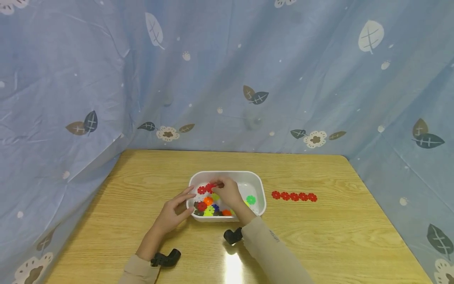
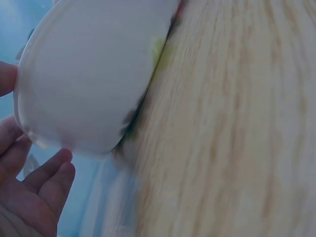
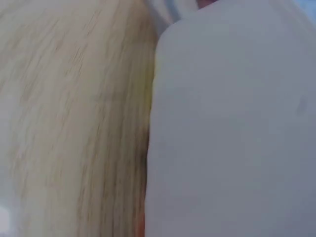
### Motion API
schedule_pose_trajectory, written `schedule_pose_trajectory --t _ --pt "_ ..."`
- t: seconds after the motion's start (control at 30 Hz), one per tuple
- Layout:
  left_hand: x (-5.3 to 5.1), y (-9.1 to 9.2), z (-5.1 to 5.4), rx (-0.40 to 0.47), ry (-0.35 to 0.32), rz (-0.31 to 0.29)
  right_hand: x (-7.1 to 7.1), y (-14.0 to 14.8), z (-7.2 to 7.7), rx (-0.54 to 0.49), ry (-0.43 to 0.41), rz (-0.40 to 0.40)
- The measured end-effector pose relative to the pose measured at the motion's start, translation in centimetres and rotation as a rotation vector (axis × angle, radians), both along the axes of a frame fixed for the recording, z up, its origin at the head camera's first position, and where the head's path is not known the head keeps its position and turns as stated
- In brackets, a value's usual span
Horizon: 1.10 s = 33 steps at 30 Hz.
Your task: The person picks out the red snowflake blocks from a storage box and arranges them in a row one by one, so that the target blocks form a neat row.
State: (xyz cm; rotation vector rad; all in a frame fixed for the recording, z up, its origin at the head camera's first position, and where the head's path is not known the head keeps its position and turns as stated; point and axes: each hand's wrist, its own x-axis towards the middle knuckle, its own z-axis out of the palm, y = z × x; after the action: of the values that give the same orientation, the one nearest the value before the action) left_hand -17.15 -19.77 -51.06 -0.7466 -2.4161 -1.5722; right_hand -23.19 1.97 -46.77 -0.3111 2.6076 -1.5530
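A white plastic tub (image 1: 261, 205) holds toothed plastic snowflake discs in several colours. My right hand (image 1: 228, 192) reaches into it from the near side and pinches a red snowflake disc (image 1: 209, 187) between thumb and fingers. Another red disc (image 1: 201, 190) lies against that one's left; whether they are joined I cannot tell. The left hand (image 1: 172, 213) rests on the tub's left rim with its fingers spread. Seen from the left wrist, that hand (image 2: 37, 190) touches the tub wall (image 2: 89, 74) with relaxed fingers. In the right wrist view the tub wall (image 3: 222, 123) hides the right hand.
A row of several red snowflake discs (image 1: 294, 196), linked edge to edge, lies on the wooden table (image 1: 319, 236) right of the tub. A green disc (image 1: 251, 200) sits at the tub's right end. Behind the table hangs a blue patterned curtain (image 1: 213, 79).
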Motion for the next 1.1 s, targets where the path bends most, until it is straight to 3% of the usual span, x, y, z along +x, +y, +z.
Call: schedule_pose_trajectory --t 0.33,0.6,0.73,0.93,1.1 --pt "0.3 0.1 0.7 -0.009 -0.032 0.011 1.1 1.3 1.5 -0.127 0.048 0.034" --pt "0.2 0.0 0.0 -0.003 -0.044 0.013 2.3 5.1 2.3 -0.238 0.107 0.013" --pt "0.1 0.0 0.1 0.004 -0.037 0.009 2.7 7.0 3.0 -0.254 0.132 -0.026" --pt "0.2 0.2 0.4 -0.022 -0.046 0.032 3.4 9.8 3.2 -0.281 0.064 -0.139" --pt "1.0 0.7 2.1 -0.012 -0.021 0.023 4.0 11.9 2.7 -0.292 0.057 -0.219"
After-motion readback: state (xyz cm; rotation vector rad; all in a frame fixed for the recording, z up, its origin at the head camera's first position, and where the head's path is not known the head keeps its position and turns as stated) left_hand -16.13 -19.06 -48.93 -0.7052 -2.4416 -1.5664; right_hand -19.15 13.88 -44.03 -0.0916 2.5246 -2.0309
